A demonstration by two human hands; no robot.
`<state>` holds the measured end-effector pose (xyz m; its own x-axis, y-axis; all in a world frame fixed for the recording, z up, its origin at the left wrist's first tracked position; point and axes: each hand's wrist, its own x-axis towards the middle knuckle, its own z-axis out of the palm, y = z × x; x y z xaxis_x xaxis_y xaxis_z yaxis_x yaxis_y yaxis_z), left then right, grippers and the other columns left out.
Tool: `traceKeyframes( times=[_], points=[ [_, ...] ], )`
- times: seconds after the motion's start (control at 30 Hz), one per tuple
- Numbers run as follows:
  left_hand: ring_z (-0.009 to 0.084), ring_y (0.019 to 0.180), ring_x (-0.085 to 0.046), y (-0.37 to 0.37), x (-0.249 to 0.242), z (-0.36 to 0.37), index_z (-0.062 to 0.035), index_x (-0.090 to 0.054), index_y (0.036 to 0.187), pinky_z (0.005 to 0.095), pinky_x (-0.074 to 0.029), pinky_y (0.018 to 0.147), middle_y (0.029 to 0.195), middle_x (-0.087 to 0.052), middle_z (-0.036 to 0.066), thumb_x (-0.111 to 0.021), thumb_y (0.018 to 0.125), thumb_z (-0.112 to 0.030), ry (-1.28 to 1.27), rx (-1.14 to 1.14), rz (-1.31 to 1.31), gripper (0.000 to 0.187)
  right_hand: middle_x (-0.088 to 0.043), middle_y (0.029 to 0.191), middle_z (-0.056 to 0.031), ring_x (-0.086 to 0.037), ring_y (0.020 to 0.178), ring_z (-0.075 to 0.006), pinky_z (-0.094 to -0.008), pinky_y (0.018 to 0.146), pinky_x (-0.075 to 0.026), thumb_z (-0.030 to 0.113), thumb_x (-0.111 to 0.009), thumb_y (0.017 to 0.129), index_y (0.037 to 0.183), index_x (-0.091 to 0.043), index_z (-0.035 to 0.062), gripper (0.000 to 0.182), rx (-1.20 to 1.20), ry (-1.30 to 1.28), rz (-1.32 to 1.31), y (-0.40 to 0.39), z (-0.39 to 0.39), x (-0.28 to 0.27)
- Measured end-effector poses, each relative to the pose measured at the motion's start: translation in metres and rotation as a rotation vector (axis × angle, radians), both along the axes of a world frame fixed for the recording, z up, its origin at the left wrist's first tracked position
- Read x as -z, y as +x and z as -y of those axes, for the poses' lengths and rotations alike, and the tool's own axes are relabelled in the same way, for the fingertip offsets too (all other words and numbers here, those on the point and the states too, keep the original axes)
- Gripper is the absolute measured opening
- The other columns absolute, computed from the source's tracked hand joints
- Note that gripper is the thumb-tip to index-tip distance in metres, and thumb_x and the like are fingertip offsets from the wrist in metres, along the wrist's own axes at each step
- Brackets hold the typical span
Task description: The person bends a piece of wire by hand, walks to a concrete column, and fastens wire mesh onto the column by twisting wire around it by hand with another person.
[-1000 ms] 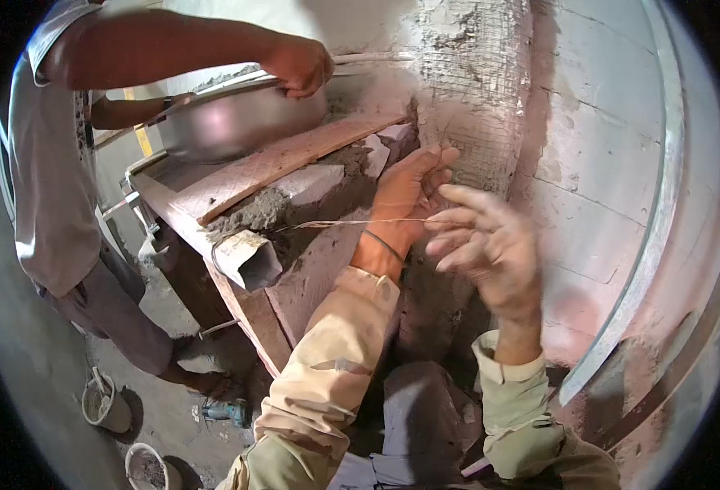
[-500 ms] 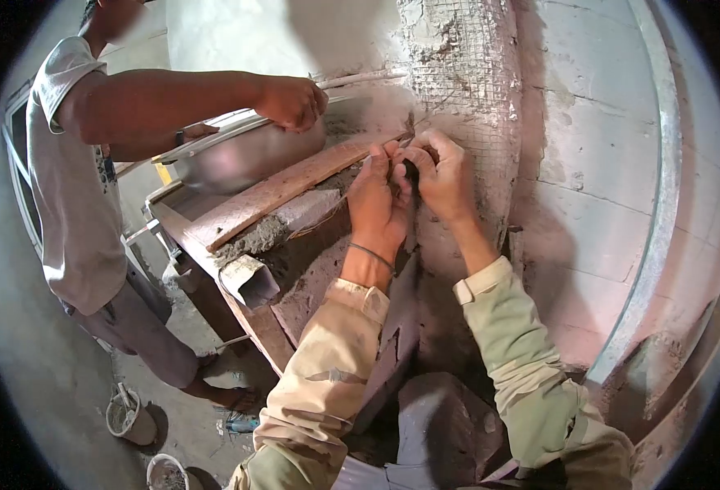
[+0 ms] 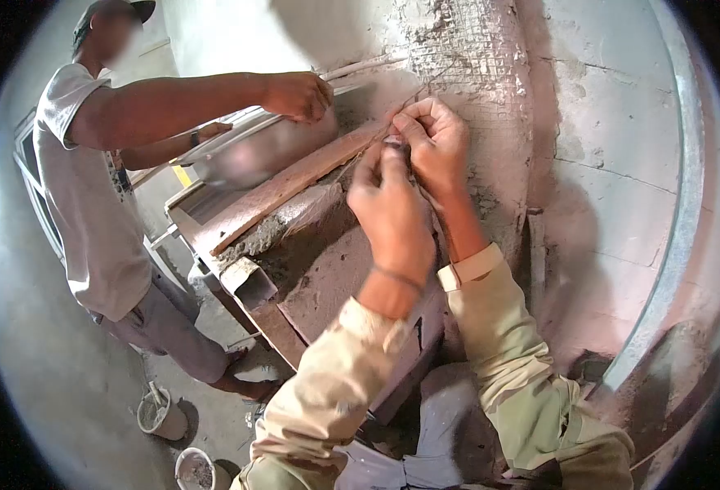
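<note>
My left hand [image 3: 390,208] is raised beside the end of a wooden board [image 3: 294,188], its fingers pinched at a small dark object [image 3: 396,144] too small to name. Right next to it, my right hand [image 3: 440,147] is closed, thumb and forefinger pinching what looks like a thin wire [image 3: 415,95]. The fingertips of both hands nearly meet in front of the rough mesh-covered column [image 3: 478,73]. Below the board lies a rough mortar edge [image 3: 254,237] over a block surface.
A co-worker [image 3: 98,188] stands at the left, hands on a large metal basin [image 3: 270,151]. Two buckets [image 3: 164,418] sit on the floor at lower left. A square metal tube [image 3: 254,284] juts out below the board. A curved metal strip [image 3: 677,204] leans on the right wall.
The view has shifted, so the co-worker and board appear further right. My left hand has turned with its back more toward me, and the thin wire shows more clearly above my fingers.
</note>
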<state>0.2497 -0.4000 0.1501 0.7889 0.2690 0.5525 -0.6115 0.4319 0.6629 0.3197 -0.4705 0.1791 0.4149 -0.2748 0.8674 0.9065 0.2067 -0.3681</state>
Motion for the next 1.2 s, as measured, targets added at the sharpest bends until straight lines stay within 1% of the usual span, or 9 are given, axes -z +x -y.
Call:
traceKeyframes(
  times=[0.17, 0.3, 0.37, 0.43, 0.63, 0.67, 0.77, 1.0, 1.2],
  points=[
    [0.0204, 0.118, -0.063, -0.117, -0.004, -0.034, 0.0087, -0.061, 0.129, 0.0311, -0.045, 0.105, 0.121, -0.069, 0.018, -0.065, 0.094, -0.008, 0.82, -0.332, 0.426, 0.039, -0.068, 0.082, -0.0058, -0.062, 0.073, -0.0093, -0.026, 0.069, -0.053, 0.001, -0.066, 0.092, 0.089, -0.064, -0.0012, 0.005, -0.05, 0.098, 0.013, 0.0, -0.008, 0.005],
    [0.0223, 0.108, -0.069, -0.113, -0.111, -0.077, 0.0085, -0.066, 0.122, 0.0325, -0.051, 0.098, 0.115, -0.073, 0.014, -0.073, 0.089, -0.011, 1.335, -0.799, 0.644, 0.039, -0.068, 0.084, -0.0067, -0.061, 0.071, -0.0113, -0.027, 0.069, -0.053, 0.002, -0.071, 0.089, 0.093, -0.06, -0.0007, 0.012, 0.031, 0.102, 0.006, 0.006, -0.016, 0.01],
    [0.0227, 0.1, -0.071, -0.066, -0.143, -0.086, 0.0066, -0.067, 0.122, 0.0316, -0.054, 0.094, 0.11, -0.075, 0.014, -0.076, 0.089, -0.02, 1.619, -0.659, 0.486, 0.043, -0.068, 0.09, -0.01, -0.064, 0.075, -0.0134, -0.028, 0.071, -0.054, 0.0, -0.074, 0.087, 0.105, -0.052, 0.0001, 0.029, -0.006, 0.24, 0.038, 0.005, -0.019, 0.005],
    [0.0213, 0.095, -0.071, -0.023, -0.155, -0.084, 0.0053, -0.067, 0.122, 0.0317, -0.055, 0.088, 0.104, -0.076, 0.013, -0.077, 0.088, -0.03, 1.643, -0.302, 0.372, 0.05, -0.067, 0.094, -0.0128, -0.066, 0.081, -0.0159, -0.0293, 0.071, -0.054, -0.002, -0.076, 0.085, 0.113, -0.044, 0.0007, 0.042, -0.182, 0.23, 0.023, -0.002, -0.018, 0.004],
    [0.0172, 0.074, -0.066, 0.032, -0.171, -0.051, 0.0033, -0.074, 0.11, 0.0327, -0.054, 0.067, 0.086, -0.075, 0.009, -0.081, 0.084, -0.036, 1.677, -0.226, 0.275, 0.048, -0.067, 0.097, -0.0178, -0.069, 0.082, -0.0209, -0.0317, 0.072, -0.059, -0.008, -0.065, 0.089, 0.115, -0.043, -0.0036, 0.035, -0.17, 0.339, -0.048, -0.001, -0.022, 0.002],
    [0.0136, 0.069, -0.068, 0.014, -0.17, -0.038, 0.0016, -0.079, 0.09, 0.0302, -0.057, 0.064, 0.077, -0.072, 0.01, -0.074, 0.078, -0.022, 1.683, -0.303, 0.175, 0.026, -0.067, 0.098, -0.0183, -0.07, 0.08, -0.0217, -0.0326, 0.07, -0.06, -0.009, -0.065, 0.088, 0.115, -0.043, -0.0035, 0.035, -0.195, 0.34, -0.09, -0.004, -0.023, 0.002],
    [0.0158, 0.07, -0.065, 0.031, -0.175, -0.028, -0.0007, -0.077, 0.102, 0.0343, -0.054, 0.066, 0.081, -0.074, 0.01, -0.077, 0.082, -0.025, 1.789, -0.421, 0.149, 0.032, -0.068, 0.099, -0.0179, -0.07, 0.074, -0.0224, -0.0333, 0.064, -0.061, -0.01, -0.065, 0.088, 0.116, -0.047, -0.0044, 0.034, -0.172, 0.345, -0.112, 0.001, -0.022, 0.003],
    [0.0293, 0.072, -0.072, 0.033, -0.179, -0.012, 0.0025, -0.074, 0.08, 0.041, -0.057, 0.07, 0.079, -0.072, 0.022, -0.072, 0.076, -0.018, 2.154, -0.793, 0.427, 0.021, -0.071, 0.088, -0.0141, -0.071, 0.066, -0.0193, -0.0292, 0.057, -0.058, -0.007, -0.065, 0.09, 0.106, -0.061, -0.0066, 0.016, -0.028, 0.375, -0.145, -0.006, -0.03, 0.008],
    [0.0257, 0.068, -0.071, 0.018, -0.179, -0.011, 0.0033, -0.074, 0.083, 0.0389, -0.057, 0.069, 0.076, -0.073, 0.018, -0.072, 0.073, -0.018, 2.146, -0.61, 0.269, 0.023, -0.071, 0.087, -0.0147, -0.07, 0.062, -0.0192, -0.0275, 0.048, -0.052, -0.007, -0.065, 0.09, 0.105, -0.06, -0.0069, 0.016, 0.032, 0.386, -0.162, -0.001, -0.028, 0.011]
  ],
)
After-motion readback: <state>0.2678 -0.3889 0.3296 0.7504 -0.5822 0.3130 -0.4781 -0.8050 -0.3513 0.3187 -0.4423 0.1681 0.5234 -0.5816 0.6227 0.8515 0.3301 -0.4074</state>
